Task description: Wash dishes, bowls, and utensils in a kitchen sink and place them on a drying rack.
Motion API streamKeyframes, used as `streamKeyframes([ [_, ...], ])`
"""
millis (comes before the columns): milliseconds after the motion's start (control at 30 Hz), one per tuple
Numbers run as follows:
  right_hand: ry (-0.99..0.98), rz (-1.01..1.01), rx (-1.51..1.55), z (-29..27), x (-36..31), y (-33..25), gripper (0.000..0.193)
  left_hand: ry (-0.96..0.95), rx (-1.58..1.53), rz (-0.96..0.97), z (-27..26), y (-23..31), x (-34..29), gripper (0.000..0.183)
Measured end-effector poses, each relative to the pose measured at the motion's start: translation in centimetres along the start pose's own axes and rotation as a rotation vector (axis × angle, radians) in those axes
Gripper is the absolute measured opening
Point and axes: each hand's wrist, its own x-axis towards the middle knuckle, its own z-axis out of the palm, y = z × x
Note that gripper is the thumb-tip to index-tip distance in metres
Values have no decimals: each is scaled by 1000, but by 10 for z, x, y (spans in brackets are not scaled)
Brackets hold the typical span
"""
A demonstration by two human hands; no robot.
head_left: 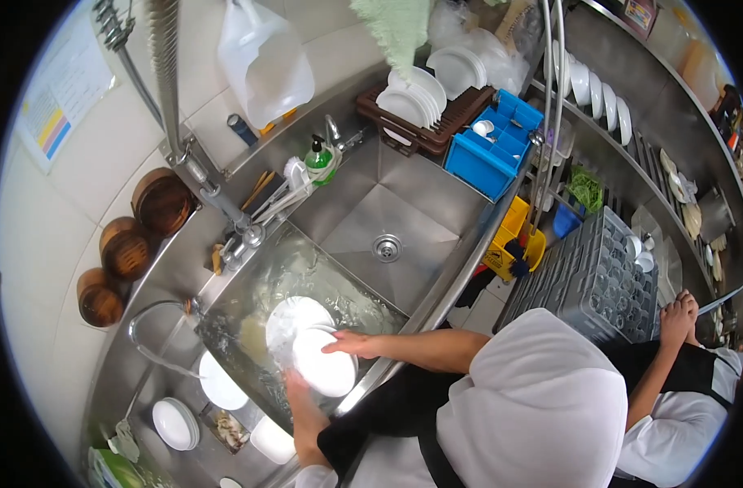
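Note:
At the near side of a water-filled sink basin (351, 293), a white plate (326, 372) is held between my two hands. My right hand (351, 344) grips its upper right rim, fingers over the face. Along the lower left edge is my left hand (298, 392), with its fingers partly hidden by the plate. Just behind, another round white dish (292, 317) lies in the cloudy water, partly covered by the held one. Beside the basin on the left, a white plate (222, 382) sits under a curved faucet (156, 305).
A second sink (379, 213) adjoins at the back, with a green soap bottle (318, 154) behind. Beyond stand a brown dish rack (444, 122) and a blue divided bin (489, 150). Stacked bowls (174, 423) sit at left. Another person (680, 382) stands at right near grey glass racks (583, 281).

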Motion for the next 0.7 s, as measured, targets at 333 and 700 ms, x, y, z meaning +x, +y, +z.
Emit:
streamKeyframes([
  [333, 308, -597, -615, -137, -80, -143, 30, 189, -56, -50, 17, 19, -9, 41],
  [700, 1507, -730, -980, -587, -32, -327, 29, 499, 1153, 621, 263, 175, -132, 29],
])
